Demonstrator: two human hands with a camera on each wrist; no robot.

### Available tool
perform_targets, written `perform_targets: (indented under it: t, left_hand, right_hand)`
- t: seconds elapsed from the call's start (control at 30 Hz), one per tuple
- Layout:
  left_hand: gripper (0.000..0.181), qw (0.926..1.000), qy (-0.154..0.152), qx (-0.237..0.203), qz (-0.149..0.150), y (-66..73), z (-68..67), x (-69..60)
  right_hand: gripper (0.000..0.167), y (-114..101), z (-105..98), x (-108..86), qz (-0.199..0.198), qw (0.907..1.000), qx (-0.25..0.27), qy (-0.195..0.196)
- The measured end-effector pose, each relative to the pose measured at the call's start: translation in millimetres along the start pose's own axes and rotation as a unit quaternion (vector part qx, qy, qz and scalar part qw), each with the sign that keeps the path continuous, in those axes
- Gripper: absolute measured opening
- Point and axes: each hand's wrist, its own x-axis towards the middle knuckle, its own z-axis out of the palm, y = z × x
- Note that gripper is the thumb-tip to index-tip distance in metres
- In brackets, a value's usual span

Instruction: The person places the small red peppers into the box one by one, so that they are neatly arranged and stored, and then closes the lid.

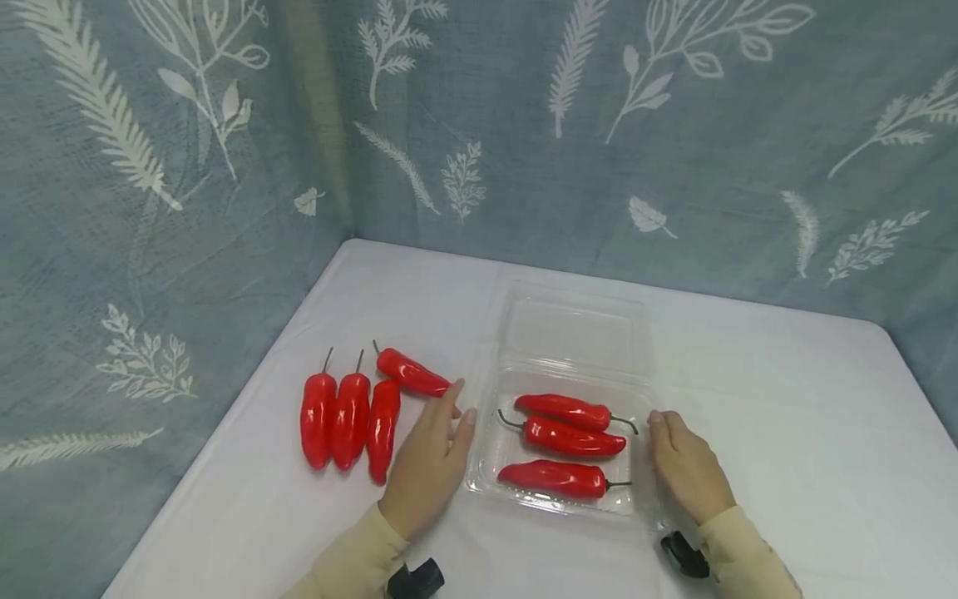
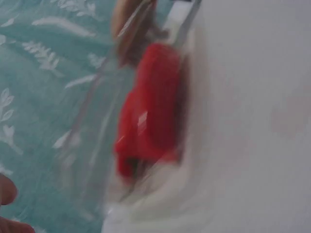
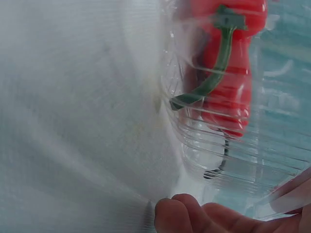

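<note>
Three red chili peppers lie in an open clear plastic clamshell box. My left hand is at the box's left side, its fingers extended and apart, holding nothing. Its fingertips are by the lower end of a slanting red chili pepper; whether they touch it, I cannot tell. At the opposite side, my right hand holds the box's edge between thumb and fingers. The right wrist view shows its fingertips low outside the ribbed wall, with green stems inside the plastic. Motion blurs the left wrist view.
Several more red chili peppers lie side by side at the left of the white table. The box's lid is folded back flat behind it. Green leaf-patterned cloth hangs behind and at the left.
</note>
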Motion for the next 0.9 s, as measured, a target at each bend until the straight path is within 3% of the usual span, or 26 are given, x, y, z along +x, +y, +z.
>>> perform_targets:
  t: [0.2, 0.33, 0.53, 0.73, 0.9]
  left_hand:
    - [0.061, 0.9946, 0.084, 0.059, -0.016, -16.2, -48.2, 15.1]
    - [0.058, 0.9862, 0.112, 0.112, -0.048, -36.1, -71.9, 19.5]
    - [0.065, 0.9749, 0.09, 0.165, -0.119, -65.2, -90.0, 15.9]
    - [0.073, 0.9688, 0.091, 0.158, -0.168, -82.4, -99.1, 13.0]
    - [0.071, 0.9624, 0.066, 0.167, -0.204, -90.9, -102.3, 14.9]
  right_hand:
    - [0.057, 4, -3, -0.1, -0.006, 0.9997, -0.001, 0.023]
    - [0.058, 5, -3, -0.1, -0.006, 0.9997, -0.001, 0.022]
    - [0.055, 4, 0, 3.6, -0.001, 0.9999, -0.004, 0.016]
    - [0.054, 3, 4, 4.4, 0.004, 0.9999, 0.004, 0.014]
    - [0.051, 3, 5, 5.0, 0.008, 0.9998, 0.006, 0.018]
